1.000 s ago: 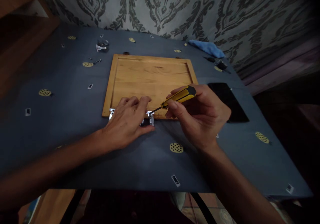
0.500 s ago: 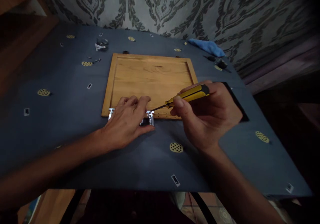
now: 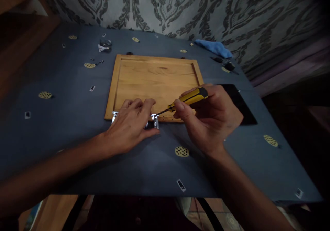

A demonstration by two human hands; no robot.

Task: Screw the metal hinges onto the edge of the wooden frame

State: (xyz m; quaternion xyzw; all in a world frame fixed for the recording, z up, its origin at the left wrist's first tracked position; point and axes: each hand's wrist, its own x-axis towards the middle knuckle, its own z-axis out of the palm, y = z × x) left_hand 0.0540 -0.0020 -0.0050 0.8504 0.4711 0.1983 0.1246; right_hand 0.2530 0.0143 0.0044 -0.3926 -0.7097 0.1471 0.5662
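Observation:
A yellow-and-black screwdriver (image 3: 189, 98) is gripped in my right hand (image 3: 212, 115), tilted, its shaft pointing down to the left. Its tip meets the right end of a shiny metal fitting (image 3: 156, 122) at the near edge of a framed wooden panel (image 3: 154, 81). Over the middle of that fitting lies my left hand (image 3: 129, 124), fingers bent onto the panel and thumb along the near side, holding it there. Most of the fitting is hidden under this hand; only its two ends show. Small dark holes dot the panel's near edge to the right.
A similar metal fitting (image 3: 104, 46) and several small screws (image 3: 100, 62) lie at the back left of the blue cloth-covered table (image 3: 69, 127). Back right are a blue cloth (image 3: 215, 48) and a dark tool (image 3: 227, 64). A flat black object (image 3: 242, 107) lies beyond my right hand.
My right hand and the screwdriver have shifted a little to the left, uncovering more of the flat black object. My left hand stays in place on the fitting.

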